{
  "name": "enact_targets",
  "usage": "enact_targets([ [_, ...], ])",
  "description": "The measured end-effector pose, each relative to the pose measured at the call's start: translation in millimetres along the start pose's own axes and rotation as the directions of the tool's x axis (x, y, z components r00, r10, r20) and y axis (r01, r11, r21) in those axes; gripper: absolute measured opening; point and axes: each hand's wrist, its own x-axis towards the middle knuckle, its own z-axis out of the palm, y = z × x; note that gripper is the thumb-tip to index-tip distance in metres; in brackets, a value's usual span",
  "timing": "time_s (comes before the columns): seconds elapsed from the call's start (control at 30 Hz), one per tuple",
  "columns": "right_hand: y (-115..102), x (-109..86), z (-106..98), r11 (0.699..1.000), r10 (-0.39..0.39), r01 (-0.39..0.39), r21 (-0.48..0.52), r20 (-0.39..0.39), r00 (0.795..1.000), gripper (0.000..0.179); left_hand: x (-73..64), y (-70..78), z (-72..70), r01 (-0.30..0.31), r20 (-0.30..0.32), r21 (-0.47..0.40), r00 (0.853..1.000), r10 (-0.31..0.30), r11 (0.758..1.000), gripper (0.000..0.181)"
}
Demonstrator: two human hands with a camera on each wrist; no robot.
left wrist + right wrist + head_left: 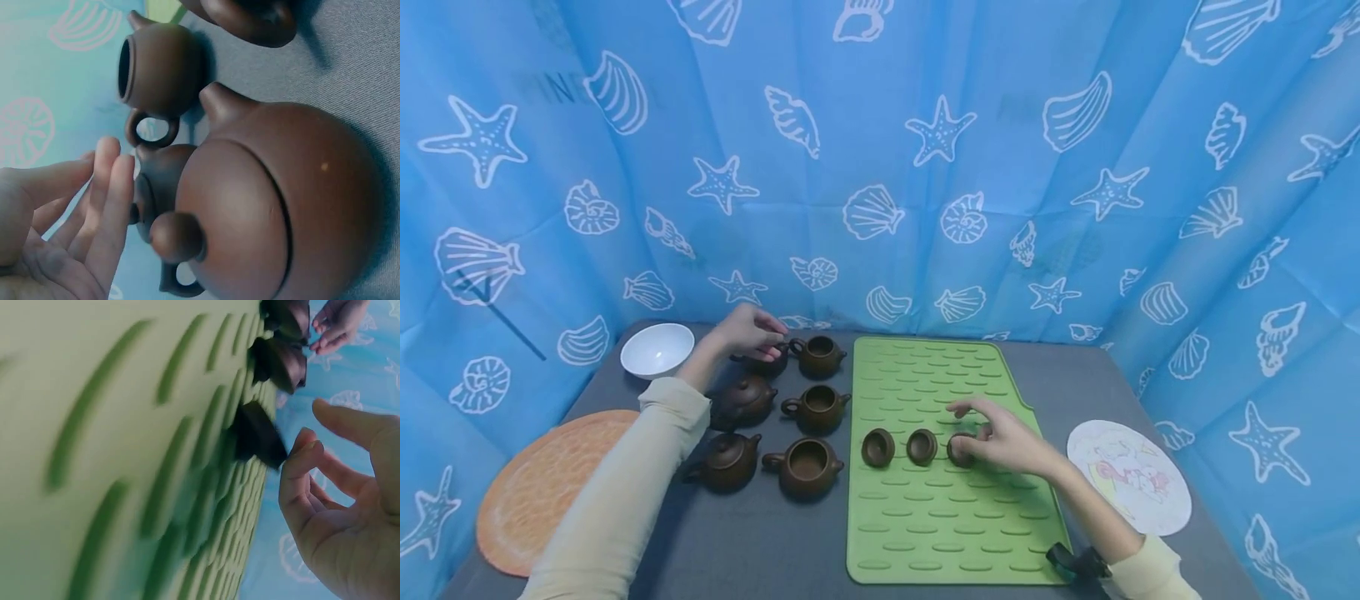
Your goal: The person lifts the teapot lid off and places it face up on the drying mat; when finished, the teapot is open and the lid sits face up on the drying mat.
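Above the farthest lidded brown teapot is my left hand, its fingers fairly straight. The left wrist view shows those fingers close to that teapot's knob, with nothing held. A larger-looking lidded teapot stands beside them, and a lidless teapot lies beyond. My right hand hovers at the rightmost small brown lid on the green mat. In the right wrist view its bent fingers are near the rim of that lid; thumb and fingers are apart, not gripping it.
Two more upturned lids, one left and one middle, sit in the row. Lidless teapots form a column left of the mat. A white bowl, an orange round mat and a white printed disc lie around.
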Motion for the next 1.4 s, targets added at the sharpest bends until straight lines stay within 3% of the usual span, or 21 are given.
enact_targets([
  [0.13,-13,13.6,5,0.999,0.001,0.000,0.039,-0.019,1.000,0.054,-7.0,-4.3,-10.2,-0.020,-0.047,0.042,0.999,0.022,0.999,0.033],
  [0.37,-44,47.6,13,0.992,-0.023,0.031,0.122,-0.061,0.998,0.045,-12.6,-21.2,-28.4,0.000,-0.134,0.127,0.991,0.017,0.992,0.031],
  [0.77,-90,119.6,41,0.981,-0.144,0.143,0.130,0.002,0.990,0.042,-19.5,-49.4,-34.5,0.001,-0.128,0.203,0.991,0.025,0.979,0.027],
  [1.0,-118,167.2,58,0.967,-0.203,0.196,0.161,0.030,0.979,0.037,-19.9,-60.5,-34.9,0.051,-0.142,0.200,0.990,-0.023,0.978,0.026],
  [1.1,-126,188.1,67,0.963,-0.190,0.178,0.203,0.041,0.981,0.036,-18.5,-63.7,-33.7,0.068,-0.148,0.175,0.988,-0.042,0.982,0.026],
  [1.4,-139,239.7,89,0.935,-0.052,0.027,0.353,0.061,0.997,0.033,-16.0,-68.1,-35.2,0.070,-0.155,0.150,0.987,-0.047,0.986,0.025],
])
